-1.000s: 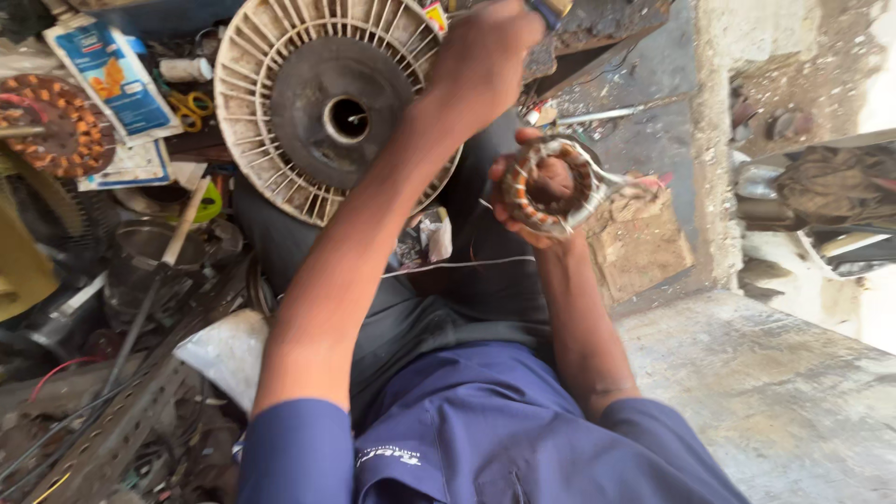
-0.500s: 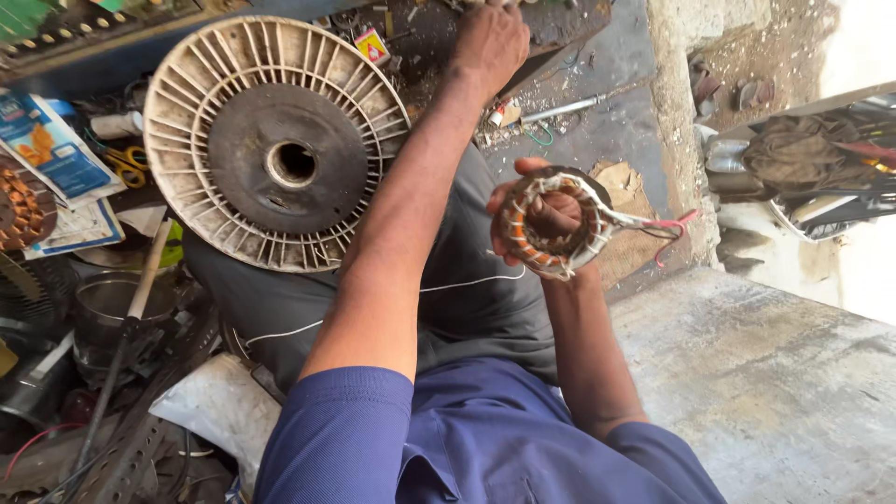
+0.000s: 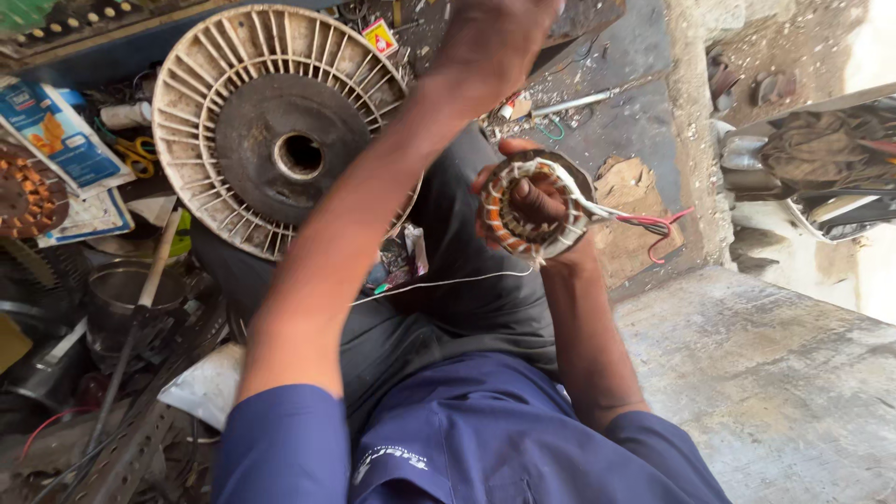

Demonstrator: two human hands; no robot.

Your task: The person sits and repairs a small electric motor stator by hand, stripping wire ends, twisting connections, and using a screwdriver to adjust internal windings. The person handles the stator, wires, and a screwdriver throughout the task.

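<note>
My right hand grips a small motor stator, a ring wound with copper coils, with fingers pushed through its bore. Red and white lead wires trail off the ring to the right. A thin white string runs from the stator leftward across my dark trousers. My left hand is stretched far forward to the cluttered surface at the top edge of the view. Its fingers are cut off by the frame, so what it touches is hidden.
A large round off-white finned fan wheel leans at upper left. Left of it lie another copper-wound stator, a blue packet, a metal pot and a wooden tool handle. A concrete ledge fills the right.
My left arm has stretched farther forward, so the hand now reaches the top edge. The right hand keeps hold of the stator, and the lead wires now hang out to the right.
</note>
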